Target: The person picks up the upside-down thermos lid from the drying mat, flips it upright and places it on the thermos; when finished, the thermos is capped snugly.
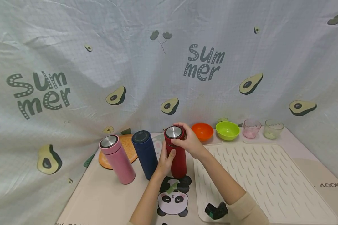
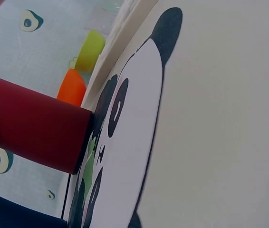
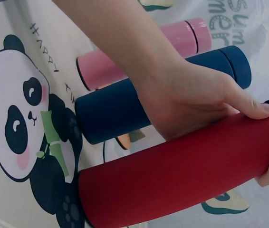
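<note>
A red thermos bottle (image 1: 179,164) with a silver-topped lid (image 1: 174,132) stands upright on the table, over a panda print. My left hand (image 1: 166,159) grips its body from the left, the thumb along the front. Around the lid curl the fingers and thumb of my right hand (image 1: 192,142), coming from the right. A blue thermos bottle (image 1: 145,156) stands just left of the left hand, and a pink thermos bottle (image 1: 119,162) is farther left. In the right wrist view the left hand (image 3: 187,95) wraps behind the red bottle; its far fingers are hidden.
Behind the pink and blue bottles lies an orange round mat (image 1: 127,145). An orange bowl (image 1: 203,132), a green bowl (image 1: 227,131) and two glass cups (image 1: 251,128) line the back. A cream ribbed mat (image 1: 259,178) covers the right side, with a small black object (image 1: 216,211) on its near edge.
</note>
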A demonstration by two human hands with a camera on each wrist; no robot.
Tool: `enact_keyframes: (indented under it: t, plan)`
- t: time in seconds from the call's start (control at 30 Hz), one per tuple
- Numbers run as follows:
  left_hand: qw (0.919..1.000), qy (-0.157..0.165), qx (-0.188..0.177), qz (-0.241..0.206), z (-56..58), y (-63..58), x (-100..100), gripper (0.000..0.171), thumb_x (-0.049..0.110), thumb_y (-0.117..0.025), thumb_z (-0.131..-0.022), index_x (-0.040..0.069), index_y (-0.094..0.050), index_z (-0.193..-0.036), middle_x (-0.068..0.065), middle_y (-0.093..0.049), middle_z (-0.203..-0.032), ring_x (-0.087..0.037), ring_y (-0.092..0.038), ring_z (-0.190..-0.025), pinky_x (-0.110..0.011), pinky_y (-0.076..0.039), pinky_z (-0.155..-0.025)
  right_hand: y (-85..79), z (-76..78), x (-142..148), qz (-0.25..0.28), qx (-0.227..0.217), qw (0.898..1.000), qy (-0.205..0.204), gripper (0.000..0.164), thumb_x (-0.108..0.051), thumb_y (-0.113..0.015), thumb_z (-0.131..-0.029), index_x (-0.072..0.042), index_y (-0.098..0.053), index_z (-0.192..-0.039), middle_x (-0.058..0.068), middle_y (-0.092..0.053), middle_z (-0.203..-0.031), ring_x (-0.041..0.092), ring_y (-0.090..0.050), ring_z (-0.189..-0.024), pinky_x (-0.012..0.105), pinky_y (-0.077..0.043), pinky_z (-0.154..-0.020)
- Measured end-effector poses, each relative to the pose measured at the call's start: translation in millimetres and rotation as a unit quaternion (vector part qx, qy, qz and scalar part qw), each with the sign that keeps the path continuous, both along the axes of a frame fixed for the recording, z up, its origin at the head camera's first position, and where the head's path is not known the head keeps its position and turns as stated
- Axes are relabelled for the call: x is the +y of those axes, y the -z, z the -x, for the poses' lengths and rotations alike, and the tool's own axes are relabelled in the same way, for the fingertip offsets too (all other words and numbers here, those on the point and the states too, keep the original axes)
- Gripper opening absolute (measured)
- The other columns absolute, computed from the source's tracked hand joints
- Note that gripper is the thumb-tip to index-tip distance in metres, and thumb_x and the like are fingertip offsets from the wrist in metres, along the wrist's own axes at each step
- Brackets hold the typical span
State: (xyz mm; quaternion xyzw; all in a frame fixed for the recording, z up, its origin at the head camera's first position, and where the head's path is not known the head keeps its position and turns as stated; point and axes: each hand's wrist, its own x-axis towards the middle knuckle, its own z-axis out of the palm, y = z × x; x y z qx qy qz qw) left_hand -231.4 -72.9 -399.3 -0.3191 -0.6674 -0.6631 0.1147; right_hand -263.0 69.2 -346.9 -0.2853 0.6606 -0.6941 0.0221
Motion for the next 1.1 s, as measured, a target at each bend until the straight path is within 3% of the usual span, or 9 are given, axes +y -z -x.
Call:
enact_keyframes:
  t: [0.07, 0.3, 0.4, 0.6, 0.73, 1.1]
  plan:
    - [1.0000, -0.004, 0.000, 0.002, 0.1, -0.1, 0.1, 0.067, 0.032, -0.039, -0.098, -0.004, -0.003, -0.142, -0.029, -0.030, -0.135, -0.008, -0.042, -0.115, -0.028, -0.039, -0.095, -0.1, 1.4, -0.2, 0.004, -0.011, 1.000, 0.000, 0.062, -0.003, -0.065, -0.079, -0.001, -0.034, -0.133, 0.018, -0.042, -0.124, 0.028, -0.049, -0.107, 0.033, -0.046, -0.088]
    - [1.0000, -0.007, 0.001, 0.005, 0.2, 0.0, 0.3, 0.071, 0.036, -0.039, -0.097, -0.004, -0.001, -0.143, -0.031, -0.032, -0.133, -0.008, -0.043, -0.114, -0.028, -0.039, -0.095, 1.9, 5.7, 3.4, 0.023, -0.020, 0.998, -0.052, 0.061, -0.008, -0.059, -0.084, 0.000, -0.032, -0.138, 0.022, -0.044, -0.127, 0.027, -0.050, -0.108, 0.033, -0.044, -0.091]
    - [0.9999, -0.009, -0.004, 0.006, 0.2, 0.3, 0.4, 0.071, 0.036, -0.039, -0.097, -0.004, -0.002, -0.142, -0.030, -0.033, -0.133, -0.007, -0.043, -0.114, -0.027, -0.040, -0.094, 2.2, 6.7, 2.8, 0.020, -0.020, 0.999, -0.043, 0.062, -0.012, -0.065, -0.081, -0.001, -0.033, -0.134, 0.020, -0.044, -0.122, 0.026, -0.050, -0.105, 0.031, -0.046, -0.089]
    - [0.9999, -0.010, 0.000, 0.006, 0.7, 1.2, 0.4, 0.069, 0.036, -0.040, -0.097, -0.004, -0.005, -0.142, -0.030, -0.036, -0.129, -0.009, -0.044, -0.112, -0.030, -0.041, -0.093, 0.3, 6.1, 5.7, 0.020, -0.030, 0.997, -0.067, 0.062, -0.007, -0.055, -0.085, 0.000, -0.027, -0.140, 0.023, -0.042, -0.127, 0.025, -0.048, -0.108, 0.031, -0.044, -0.091]
    - [0.9999, -0.010, -0.008, 0.009, 0.7, 1.6, -0.6, 0.069, 0.035, -0.040, -0.097, -0.003, -0.005, -0.142, -0.029, -0.034, -0.132, -0.009, -0.044, -0.113, -0.030, -0.041, -0.094, -0.7, 5.5, 4.9, 0.017, -0.031, 0.997, -0.063, 0.062, -0.007, -0.061, -0.083, -0.001, -0.031, -0.136, 0.021, -0.044, -0.123, 0.024, -0.050, -0.106, 0.032, -0.045, -0.090]
    - [0.9999, -0.011, -0.002, 0.006, 0.9, 0.6, -0.3, 0.072, 0.037, -0.040, -0.096, -0.004, -0.003, -0.143, -0.030, -0.031, -0.134, -0.011, -0.042, -0.115, -0.030, -0.040, -0.095, 0.3, 5.8, 5.3, 0.015, -0.051, 0.996, -0.067, 0.065, -0.012, -0.062, -0.084, -0.004, -0.028, -0.139, 0.019, -0.042, -0.127, 0.025, -0.047, -0.110, 0.033, -0.042, -0.093]
